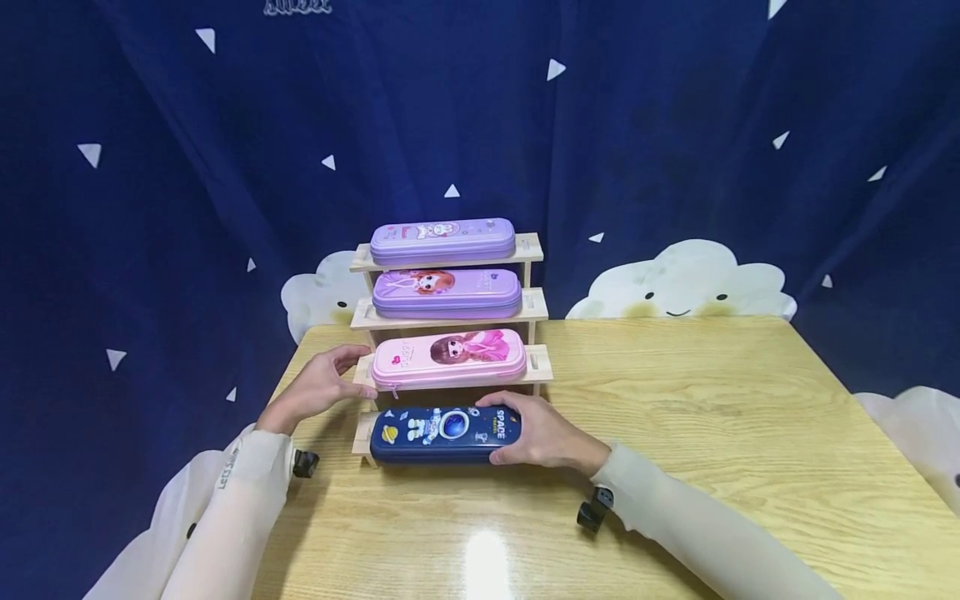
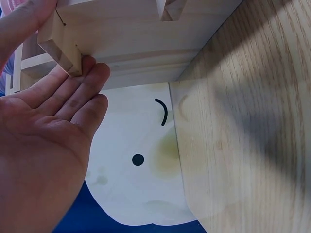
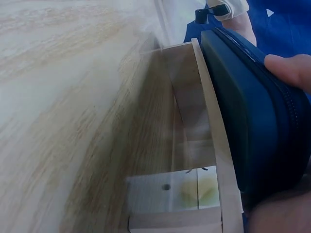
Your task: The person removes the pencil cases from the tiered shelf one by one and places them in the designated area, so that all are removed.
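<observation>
A stepped wooden rack (image 1: 538, 363) carries a pencil case on each tier. On the lowest tier lies a dark blue case (image 1: 420, 437) with an astronaut print. My right hand (image 1: 536, 433) grips its right end, thumb along the front edge and fingers over the back. The right wrist view shows the blue case (image 3: 252, 111) lying along the tier's board (image 3: 214, 111). My left hand (image 1: 318, 387) holds the rack's left end by the pink case (image 1: 450, 357). In the left wrist view, its fingers (image 2: 90, 92) touch the wooden end piece (image 2: 60, 46), with the thumb above.
Two purple cases, one with a girl print (image 1: 450, 293) and one with a bunny print (image 1: 442, 242), lie on the upper tiers. The rack stands on a wood-grain table (image 1: 712, 417). Behind hangs a dark blue curtain (image 1: 675, 125) with white triangles and clouds.
</observation>
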`<state>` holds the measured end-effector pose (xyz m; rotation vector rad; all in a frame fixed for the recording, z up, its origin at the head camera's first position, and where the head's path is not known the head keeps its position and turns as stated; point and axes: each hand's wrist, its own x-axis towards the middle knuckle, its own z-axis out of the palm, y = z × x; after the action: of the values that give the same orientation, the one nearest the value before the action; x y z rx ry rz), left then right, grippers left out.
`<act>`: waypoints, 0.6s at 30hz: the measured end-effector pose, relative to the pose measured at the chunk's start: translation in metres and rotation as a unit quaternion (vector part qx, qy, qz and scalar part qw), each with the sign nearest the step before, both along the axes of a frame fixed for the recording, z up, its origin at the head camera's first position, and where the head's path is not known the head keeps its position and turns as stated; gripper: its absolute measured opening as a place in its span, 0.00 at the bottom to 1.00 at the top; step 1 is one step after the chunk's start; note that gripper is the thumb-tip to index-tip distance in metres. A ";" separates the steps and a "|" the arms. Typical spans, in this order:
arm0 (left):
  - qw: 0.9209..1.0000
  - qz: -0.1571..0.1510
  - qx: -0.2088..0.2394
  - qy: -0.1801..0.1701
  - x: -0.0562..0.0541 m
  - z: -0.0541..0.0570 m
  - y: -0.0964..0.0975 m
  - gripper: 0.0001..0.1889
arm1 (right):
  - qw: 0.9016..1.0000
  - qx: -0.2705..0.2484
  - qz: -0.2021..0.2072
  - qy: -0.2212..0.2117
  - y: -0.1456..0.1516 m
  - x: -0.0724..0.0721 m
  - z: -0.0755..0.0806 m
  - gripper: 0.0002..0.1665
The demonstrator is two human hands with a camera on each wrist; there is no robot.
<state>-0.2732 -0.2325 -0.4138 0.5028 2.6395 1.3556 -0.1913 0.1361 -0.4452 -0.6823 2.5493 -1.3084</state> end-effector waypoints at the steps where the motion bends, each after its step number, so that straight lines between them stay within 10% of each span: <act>1: 1.000 -0.002 0.000 0.002 0.000 0.000 0.000 0.39 | 1.000 0.000 0.001 -0.002 0.001 0.001 0.000 0.44; 18: 1.000 -0.007 0.001 0.003 0.000 0.000 0.000 0.39 | 0.998 -0.055 0.033 -0.002 0.010 0.019 0.029 0.44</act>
<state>-0.2735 -0.2327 -0.4140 0.5271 2.6351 1.3543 -0.1723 0.1457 -0.4162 -0.7756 2.4440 -1.4341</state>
